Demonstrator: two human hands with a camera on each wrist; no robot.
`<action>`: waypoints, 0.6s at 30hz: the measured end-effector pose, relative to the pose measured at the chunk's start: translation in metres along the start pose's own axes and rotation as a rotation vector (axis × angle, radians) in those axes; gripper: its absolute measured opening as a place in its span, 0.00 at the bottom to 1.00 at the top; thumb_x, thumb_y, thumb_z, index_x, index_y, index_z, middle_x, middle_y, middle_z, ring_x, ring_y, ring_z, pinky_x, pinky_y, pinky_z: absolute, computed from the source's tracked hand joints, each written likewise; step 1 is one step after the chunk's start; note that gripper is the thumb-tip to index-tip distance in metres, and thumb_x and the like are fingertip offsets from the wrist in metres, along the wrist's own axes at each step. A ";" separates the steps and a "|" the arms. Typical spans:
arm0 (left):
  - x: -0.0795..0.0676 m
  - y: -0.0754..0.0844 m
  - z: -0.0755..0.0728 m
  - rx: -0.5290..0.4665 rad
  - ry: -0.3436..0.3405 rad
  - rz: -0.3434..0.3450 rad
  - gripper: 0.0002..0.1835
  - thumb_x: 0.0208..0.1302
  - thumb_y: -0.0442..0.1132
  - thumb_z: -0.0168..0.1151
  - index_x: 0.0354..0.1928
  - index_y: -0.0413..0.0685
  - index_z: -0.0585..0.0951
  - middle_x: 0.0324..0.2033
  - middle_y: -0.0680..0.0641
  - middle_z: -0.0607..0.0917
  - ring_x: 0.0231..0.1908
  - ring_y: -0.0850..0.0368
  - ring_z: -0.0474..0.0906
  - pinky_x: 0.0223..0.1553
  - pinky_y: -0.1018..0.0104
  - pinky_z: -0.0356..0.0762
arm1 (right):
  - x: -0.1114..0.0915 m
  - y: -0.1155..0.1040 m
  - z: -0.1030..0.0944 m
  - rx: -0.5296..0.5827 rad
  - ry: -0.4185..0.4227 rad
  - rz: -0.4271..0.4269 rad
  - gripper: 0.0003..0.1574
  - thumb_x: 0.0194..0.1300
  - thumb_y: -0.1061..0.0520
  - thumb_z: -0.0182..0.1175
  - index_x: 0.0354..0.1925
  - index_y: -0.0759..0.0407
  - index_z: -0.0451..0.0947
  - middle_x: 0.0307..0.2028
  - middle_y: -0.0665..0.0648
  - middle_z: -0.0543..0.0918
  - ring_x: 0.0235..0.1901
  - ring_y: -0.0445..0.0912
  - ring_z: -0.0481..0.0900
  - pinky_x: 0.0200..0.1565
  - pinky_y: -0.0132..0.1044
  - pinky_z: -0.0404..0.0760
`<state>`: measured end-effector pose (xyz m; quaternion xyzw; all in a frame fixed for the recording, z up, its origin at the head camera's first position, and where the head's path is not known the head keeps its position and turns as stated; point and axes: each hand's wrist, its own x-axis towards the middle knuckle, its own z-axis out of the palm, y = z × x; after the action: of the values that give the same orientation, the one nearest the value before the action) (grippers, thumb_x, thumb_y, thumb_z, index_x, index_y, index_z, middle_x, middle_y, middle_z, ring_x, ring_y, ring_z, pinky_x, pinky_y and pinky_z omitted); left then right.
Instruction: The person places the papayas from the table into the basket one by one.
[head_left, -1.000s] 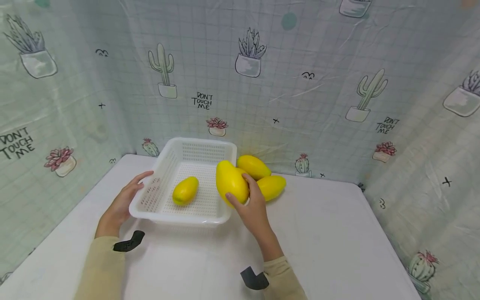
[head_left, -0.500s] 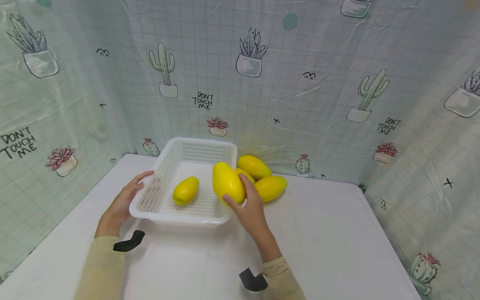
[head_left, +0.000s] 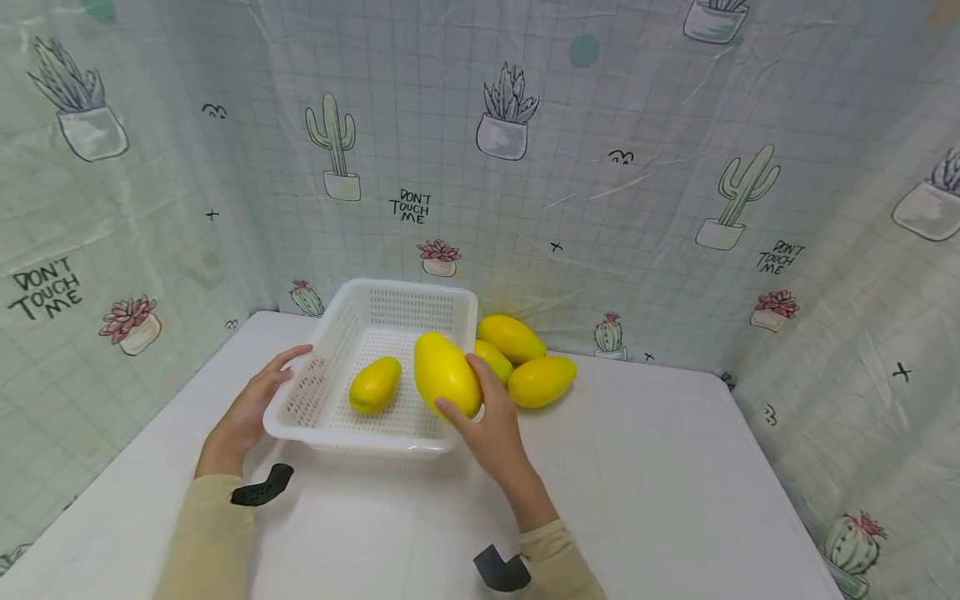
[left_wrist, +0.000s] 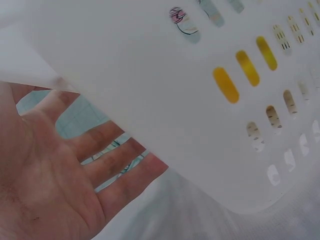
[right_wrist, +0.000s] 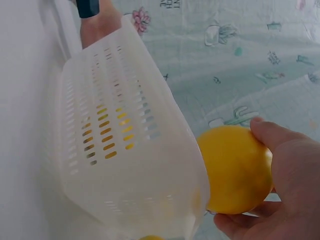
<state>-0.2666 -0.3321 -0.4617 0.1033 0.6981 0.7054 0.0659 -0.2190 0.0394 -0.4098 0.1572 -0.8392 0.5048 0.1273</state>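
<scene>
My right hand [head_left: 491, 429] grips a yellow mango [head_left: 444, 375] above the right side of a white plastic basket [head_left: 360, 442]. In the right wrist view this mango [right_wrist: 232, 170] appears beside the basket's rim, with thumb and fingers around it. A second mango [head_left: 375, 385] lies inside the basket, left of centre. My left hand [head_left: 247, 408] touches the basket's left side. The left wrist view shows that hand's [left_wrist: 60, 175] fingers stretched out straight, their tips hidden behind the basket's edge [left_wrist: 125, 85].
Three more mangoes lie close together against the basket's right side: a back one [head_left: 512, 337], a front one [head_left: 542, 382] and a partly hidden one [head_left: 492, 360]. Everything stands on a white table [head_left: 637, 483]. A cactus-print curtain [head_left: 570, 200] encloses its back and sides.
The right hand has carried its mango a little left, farther over the basket. My left hand, the basket and the other mangoes keep their places; the head view has shifted slightly.
</scene>
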 end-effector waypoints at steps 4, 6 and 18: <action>0.000 0.001 0.000 0.002 0.002 -0.004 0.27 0.78 0.48 0.36 0.76 0.63 0.52 0.66 0.59 0.67 0.51 0.63 0.77 0.47 0.66 0.81 | -0.001 -0.001 0.001 -0.008 0.008 -0.020 0.47 0.59 0.38 0.65 0.71 0.48 0.60 0.70 0.50 0.66 0.68 0.47 0.66 0.67 0.48 0.69; 0.000 0.001 0.000 0.003 0.005 -0.007 0.27 0.78 0.49 0.36 0.75 0.64 0.52 0.65 0.59 0.67 0.51 0.64 0.77 0.47 0.67 0.81 | -0.001 -0.002 0.001 -0.013 0.010 -0.026 0.46 0.59 0.39 0.65 0.71 0.48 0.60 0.70 0.50 0.66 0.68 0.47 0.66 0.66 0.48 0.69; -0.002 0.001 0.000 0.005 -0.005 -0.011 0.26 0.78 0.48 0.34 0.75 0.64 0.53 0.65 0.60 0.66 0.52 0.64 0.76 0.47 0.67 0.80 | -0.004 -0.007 0.004 -0.005 -0.029 -0.069 0.43 0.59 0.43 0.67 0.69 0.50 0.64 0.67 0.50 0.69 0.68 0.46 0.66 0.67 0.45 0.68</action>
<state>-0.2650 -0.3321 -0.4605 0.1013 0.7004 0.7030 0.0711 -0.2131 0.0333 -0.4073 0.1931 -0.8364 0.4955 0.1329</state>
